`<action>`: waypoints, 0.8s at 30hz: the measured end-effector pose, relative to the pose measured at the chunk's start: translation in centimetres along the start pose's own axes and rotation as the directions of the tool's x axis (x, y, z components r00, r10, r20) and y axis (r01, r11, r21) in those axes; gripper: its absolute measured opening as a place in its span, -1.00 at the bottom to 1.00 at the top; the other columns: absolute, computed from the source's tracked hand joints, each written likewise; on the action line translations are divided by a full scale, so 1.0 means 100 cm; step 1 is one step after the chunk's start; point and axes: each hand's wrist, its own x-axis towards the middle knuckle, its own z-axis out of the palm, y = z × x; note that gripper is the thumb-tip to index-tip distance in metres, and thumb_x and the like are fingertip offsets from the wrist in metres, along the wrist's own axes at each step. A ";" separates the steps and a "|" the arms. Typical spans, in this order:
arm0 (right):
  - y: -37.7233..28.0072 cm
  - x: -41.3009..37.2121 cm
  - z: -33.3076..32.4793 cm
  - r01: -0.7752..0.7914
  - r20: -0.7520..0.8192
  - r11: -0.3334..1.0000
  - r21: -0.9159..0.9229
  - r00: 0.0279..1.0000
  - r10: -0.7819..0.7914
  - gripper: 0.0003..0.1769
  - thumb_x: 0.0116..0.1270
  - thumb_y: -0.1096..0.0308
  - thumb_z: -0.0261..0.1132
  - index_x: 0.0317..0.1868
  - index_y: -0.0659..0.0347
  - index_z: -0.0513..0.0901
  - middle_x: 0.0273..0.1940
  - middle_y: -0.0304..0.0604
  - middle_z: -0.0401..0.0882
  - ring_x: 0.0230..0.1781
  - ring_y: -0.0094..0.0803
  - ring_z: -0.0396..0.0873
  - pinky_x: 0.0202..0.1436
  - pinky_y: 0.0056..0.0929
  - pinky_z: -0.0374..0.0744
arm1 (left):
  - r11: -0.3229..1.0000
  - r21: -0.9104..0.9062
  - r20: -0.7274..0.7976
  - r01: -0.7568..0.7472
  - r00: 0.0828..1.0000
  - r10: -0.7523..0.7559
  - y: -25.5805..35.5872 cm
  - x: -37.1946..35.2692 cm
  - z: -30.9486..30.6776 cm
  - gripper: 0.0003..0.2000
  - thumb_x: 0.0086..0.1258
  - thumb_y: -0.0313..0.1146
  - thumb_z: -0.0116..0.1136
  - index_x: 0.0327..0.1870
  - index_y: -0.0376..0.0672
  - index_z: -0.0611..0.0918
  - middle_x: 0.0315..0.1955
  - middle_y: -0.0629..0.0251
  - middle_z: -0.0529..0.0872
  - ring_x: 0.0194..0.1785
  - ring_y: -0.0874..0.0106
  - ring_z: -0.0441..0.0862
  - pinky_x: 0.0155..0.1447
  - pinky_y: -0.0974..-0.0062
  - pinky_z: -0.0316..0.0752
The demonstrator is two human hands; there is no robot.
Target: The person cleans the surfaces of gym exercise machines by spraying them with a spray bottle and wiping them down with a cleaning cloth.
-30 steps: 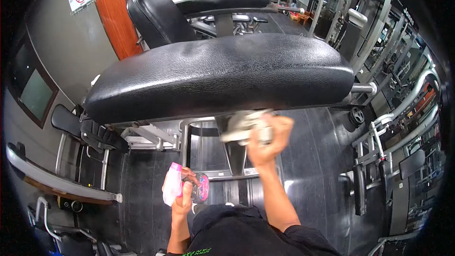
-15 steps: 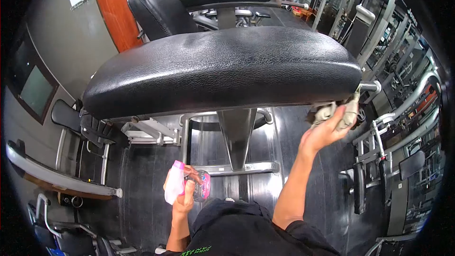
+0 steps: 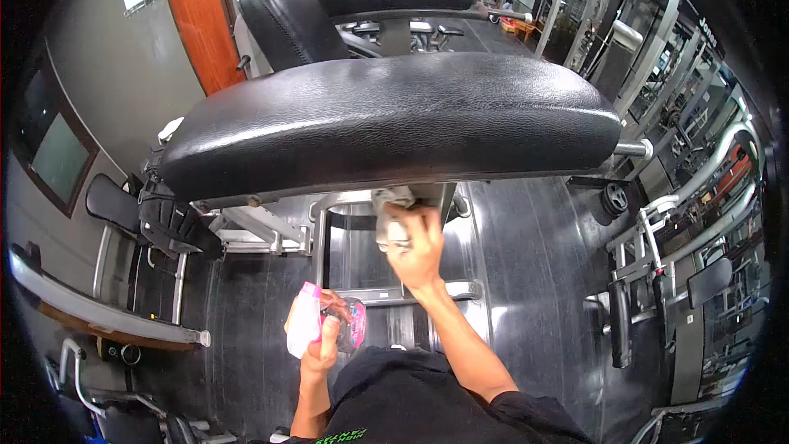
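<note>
A wide black padded bench seat (image 3: 394, 119) fills the middle of the head view. My right hand (image 3: 417, 247) grips a grey cloth (image 3: 389, 212) and presses it against the underside of the pad's front edge, near the centre post. My left hand (image 3: 320, 339) is held low near my body and holds a spray bottle (image 3: 302, 319) with a pink cap and a pink label. The bottle is upright and away from the bench.
A steel frame and post (image 3: 411, 288) stand under the pad on a dark floor. A second black padded seat (image 3: 283, 12) is behind. Gym machines (image 3: 674, 222) line the right side. Smaller black pads and bars (image 3: 115, 205) sit at the left by a grey wall.
My right hand with the cloth has swept from the pad's right end back left to the middle of the front edge. The left hand with the bottle has stayed put.
</note>
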 end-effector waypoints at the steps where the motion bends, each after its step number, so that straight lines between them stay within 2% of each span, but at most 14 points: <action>1: 0.003 0.000 -0.004 -0.042 -0.068 0.997 0.072 0.997 0.047 -0.53 -0.13 0.49 0.36 -0.10 0.00 0.61 -0.30 -0.14 0.42 -0.30 -0.18 0.46 -0.32 -0.24 0.50 | 1.000 -0.001 -0.008 -0.003 1.000 0.003 0.002 -0.001 -0.003 -0.73 0.32 -0.34 0.18 -0.13 -0.35 0.47 -0.31 0.06 0.56 -0.42 0.37 0.57 -0.35 0.44 0.54; 2: 0.006 0.005 -0.008 0.029 -0.170 0.997 0.065 0.985 -0.018 -0.54 -0.08 0.50 0.36 -0.07 0.07 0.58 -0.25 -0.12 0.43 -0.22 -0.16 0.42 -0.17 -0.22 0.45 | 1.000 0.008 -0.009 -0.009 1.000 0.009 0.003 -0.001 -0.006 -0.73 0.32 -0.34 0.18 -0.13 -0.35 0.47 -0.31 0.06 0.56 -0.42 0.37 0.57 -0.35 0.44 0.54; 3: 0.009 0.007 -0.012 0.021 -0.255 0.999 0.050 0.967 -0.007 -0.52 -0.06 0.53 0.35 -0.04 0.14 0.53 -0.18 -0.08 0.42 -0.16 -0.12 0.38 -0.03 -0.18 0.38 | 1.000 0.017 -0.011 -0.016 1.000 0.016 0.005 -0.001 -0.009 -0.74 0.32 -0.35 0.18 -0.12 -0.34 0.47 -0.31 0.06 0.56 -0.41 0.37 0.58 -0.34 0.44 0.54; 5: 0.015 0.016 -0.011 -0.057 -0.426 0.998 0.018 0.903 0.060 -0.49 -0.08 0.56 0.33 -0.02 0.13 0.50 -0.15 -0.04 0.40 -0.16 -0.10 0.37 -0.02 -0.16 0.36 | 1.000 0.019 -0.014 -0.017 1.000 0.017 0.009 -0.002 -0.011 -0.74 0.32 -0.36 0.17 -0.12 -0.34 0.47 -0.30 0.06 0.56 -0.41 0.38 0.57 -0.34 0.44 0.54; 6: 0.019 0.012 -0.010 -0.058 -0.425 0.998 0.019 0.903 0.061 -0.49 -0.08 0.56 0.33 -0.02 0.13 0.50 -0.15 -0.04 0.40 -0.16 -0.10 0.37 -0.02 -0.16 0.36 | 1.000 0.020 -0.008 -0.015 1.000 0.015 0.012 -0.002 -0.013 -0.75 0.32 -0.37 0.17 -0.12 -0.34 0.47 -0.30 0.06 0.56 -0.41 0.38 0.57 -0.33 0.44 0.54; 8: 0.034 -0.001 -0.005 0.030 -0.271 0.997 -0.076 0.961 -0.049 -0.60 0.01 0.62 0.25 -0.07 0.23 0.50 -0.14 -0.04 0.44 -0.05 -0.09 0.33 0.02 -0.16 0.35 | 1.000 0.018 0.001 -0.005 1.000 0.005 0.016 -0.004 -0.017 -0.75 0.33 -0.37 0.16 -0.11 -0.34 0.47 -0.31 0.06 0.56 -0.41 0.38 0.57 -0.33 0.44 0.54; 9: 0.039 -0.009 -0.003 0.031 -0.275 0.996 -0.082 0.960 -0.052 -0.60 0.01 0.62 0.25 -0.07 0.23 0.50 -0.14 -0.04 0.44 -0.05 -0.09 0.33 0.02 -0.16 0.35 | 1.000 0.016 0.006 0.002 1.000 -0.002 0.017 -0.004 -0.019 -0.76 0.33 -0.38 0.16 -0.11 -0.34 0.47 -0.31 0.06 0.56 -0.40 0.38 0.57 -0.32 0.44 0.54; 11: 0.049 -0.038 -0.001 0.007 -0.139 0.993 -0.121 0.990 -0.024 -0.46 -0.09 0.63 0.29 0.00 0.14 0.50 -0.12 0.01 0.41 -0.04 -0.08 0.36 0.03 -0.17 0.39 | 1.000 0.009 0.013 -0.009 1.000 0.009 0.018 -0.004 -0.022 -0.76 0.33 -0.38 0.15 -0.11 -0.34 0.47 -0.31 0.07 0.57 -0.41 0.39 0.57 -0.33 0.45 0.54; 15: 0.051 -0.066 -0.001 -0.160 -0.143 0.985 -0.059 0.978 0.150 -0.51 0.00 0.66 0.27 0.00 0.17 0.53 -0.06 0.02 0.44 -0.03 -0.02 0.39 0.08 -0.15 0.39 | 0.999 0.036 0.009 0.000 1.000 0.000 0.018 -0.012 -0.032 -0.75 0.33 -0.37 0.15 -0.11 -0.35 0.47 -0.33 0.08 0.57 -0.43 0.39 0.58 -0.33 0.46 0.52; 17: 0.047 -0.055 -0.007 -0.164 -0.127 0.984 -0.071 0.980 0.155 -0.53 0.05 0.68 0.24 0.03 0.20 0.51 -0.04 0.01 0.45 0.00 -0.02 0.39 0.10 -0.15 0.38 | 0.999 0.041 0.016 0.002 1.000 -0.003 0.023 -0.014 -0.036 -0.75 0.33 -0.37 0.15 -0.12 -0.35 0.47 -0.33 0.08 0.57 -0.43 0.39 0.58 -0.34 0.46 0.52; 19: 0.037 -0.025 -0.011 -0.108 -0.298 0.993 -0.049 0.950 0.089 -0.54 0.06 0.68 0.22 0.03 0.24 0.50 -0.05 0.02 0.45 0.05 -0.02 0.37 0.12 -0.15 0.37 | 0.999 0.044 0.022 0.000 1.000 -0.001 0.025 -0.015 -0.040 -0.75 0.33 -0.37 0.15 -0.12 -0.36 0.47 -0.34 0.08 0.57 -0.43 0.39 0.58 -0.34 0.46 0.52; 20: 0.030 -0.008 -0.013 -0.107 -0.297 0.993 -0.048 0.951 0.088 -0.54 0.06 0.68 0.22 0.03 0.24 0.50 -0.05 0.02 0.45 0.05 -0.02 0.37 0.12 -0.15 0.37 | 0.999 0.039 0.027 -0.006 1.000 0.005 0.026 -0.015 -0.041 -0.75 0.33 -0.37 0.15 -0.12 -0.36 0.47 -0.33 0.08 0.57 -0.43 0.39 0.58 -0.34 0.46 0.52; 22: 0.015 0.022 -0.015 -0.053 -0.447 0.998 -0.037 0.894 0.031 -0.55 0.07 0.69 0.20 0.03 0.24 0.49 -0.03 0.05 0.43 0.09 -0.01 0.35 0.13 -0.14 0.35 | 0.999 0.040 0.031 -0.011 0.999 0.009 0.028 -0.018 -0.045 -0.75 0.33 -0.37 0.15 -0.12 -0.36 0.47 -0.33 0.08 0.57 -0.43 0.39 0.58 -0.34 0.46 0.52; 24: 0.015 0.026 -0.009 -0.048 -0.454 0.997 -0.067 0.891 0.013 -0.53 0.08 0.70 0.17 0.05 0.24 0.47 0.05 0.10 0.36 0.11 0.04 0.33 0.18 -0.08 0.31 | 1.000 0.002 0.014 -0.007 1.000 0.006 0.028 -0.020 -0.047 -0.76 0.33 -0.39 0.14 -0.11 -0.35 0.46 -0.32 0.08 0.57 -0.43 0.39 0.58 -0.34 0.46 0.52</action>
